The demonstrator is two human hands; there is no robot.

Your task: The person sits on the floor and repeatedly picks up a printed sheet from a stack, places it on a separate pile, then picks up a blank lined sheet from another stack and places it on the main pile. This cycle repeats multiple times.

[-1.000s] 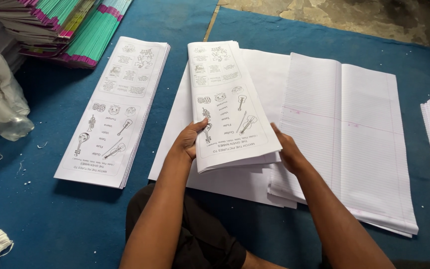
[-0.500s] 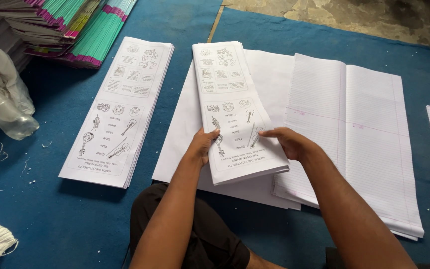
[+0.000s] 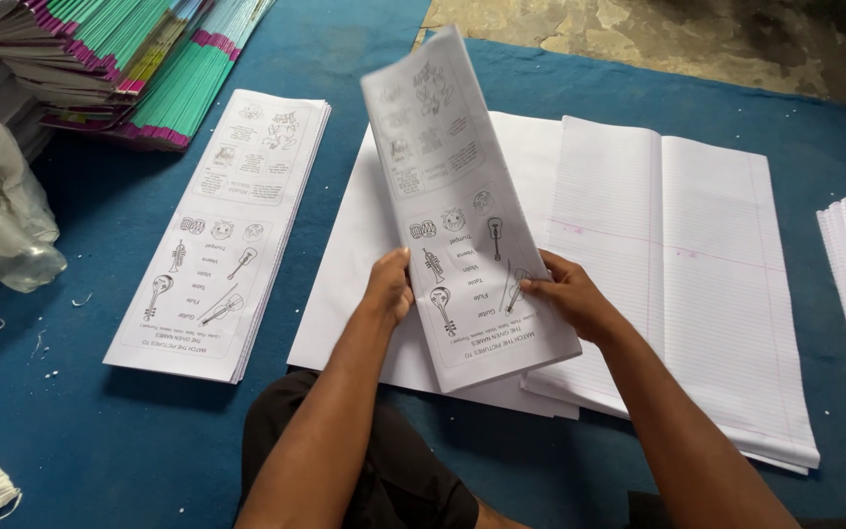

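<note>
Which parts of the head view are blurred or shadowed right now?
Head view: the top of the lifted printed sheet is motion-blurred, its lower half sharp; left hand and right hand are sharp; soft, even light, faint shadow on the blue mat.

Left: printed sheet stack (image 3: 222, 235) on the mat (image 3: 345, 59)
Centre: folded printed sheet (image 3: 462, 206) above the plain paper pile (image 3: 364, 255)
Right: ruled paper stack (image 3: 697, 284)
Far left: notebook pile (image 3: 100, 59)
</note>
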